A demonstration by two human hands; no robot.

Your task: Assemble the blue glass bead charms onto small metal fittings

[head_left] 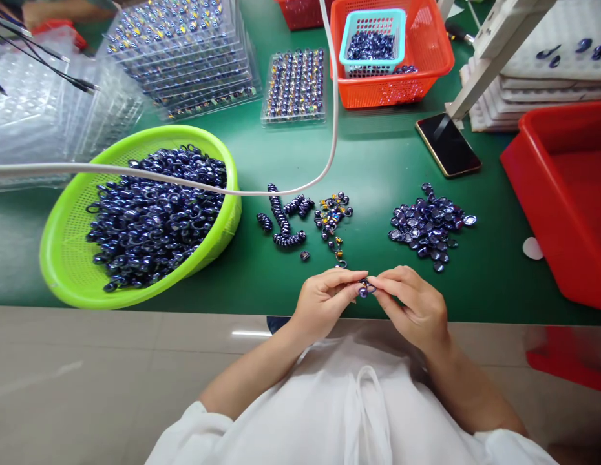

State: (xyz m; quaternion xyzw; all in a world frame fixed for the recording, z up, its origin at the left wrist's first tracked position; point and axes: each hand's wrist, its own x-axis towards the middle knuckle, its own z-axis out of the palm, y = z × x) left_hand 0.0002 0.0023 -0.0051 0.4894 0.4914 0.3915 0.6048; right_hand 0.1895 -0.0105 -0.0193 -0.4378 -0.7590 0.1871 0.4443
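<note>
A small, shiny, dark-blue piece with a round bead [363, 292] is pinched in the fingertips of the left hand [324, 297] and the right hand [417, 303], by the near edge of the flat green table [266, 284]. It seems to be being put together — for the next move, a steady pinch and a gentle push may be needed.

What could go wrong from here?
1. The left hand and right hand pinch a small dark beaded piece near the front edge of the green table; a slip might drop it to the floor.
2. The loose pile of glossy dark pieces lies uncontained beyond the right hand; a knock could scatter it.
</note>
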